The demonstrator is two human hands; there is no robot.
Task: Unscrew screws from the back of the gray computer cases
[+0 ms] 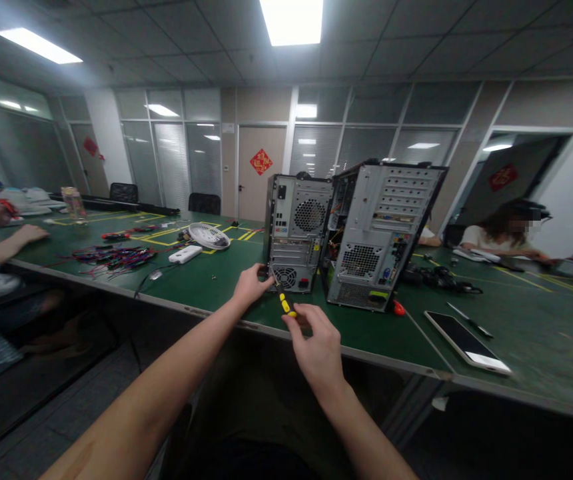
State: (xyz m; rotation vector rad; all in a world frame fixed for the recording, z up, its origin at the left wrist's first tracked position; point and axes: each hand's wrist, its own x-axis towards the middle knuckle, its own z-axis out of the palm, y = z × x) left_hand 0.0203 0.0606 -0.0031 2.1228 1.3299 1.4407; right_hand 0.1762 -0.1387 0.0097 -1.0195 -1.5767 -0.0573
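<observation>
My right hand (pixel 316 343) pinches the end of a yellow-and-black screwdriver (pixel 285 303) between thumb and fingers. The screwdriver's shaft points up and away, its tip at the lower left of the smaller computer tower's (pixel 297 257) back panel, beside the fan grille. At that same corner is my left hand (pixel 252 285), thumb and fingers drawn together by the screwdriver tip. What those fingers grip, if anything, is too small to tell. A larger computer tower (pixel 371 267) stands upright just right of the smaller one, its side open.
On the green table (pixel 226 303) lie bundled wires (pixel 114 259), a white power strip (pixel 185 254) and a white round basket (pixel 209 235) to the left. A phone (pixel 466 341), a pen-like tool (pixel 470 321) and black cables (pixel 441 279) lie right. Other people sit at both sides.
</observation>
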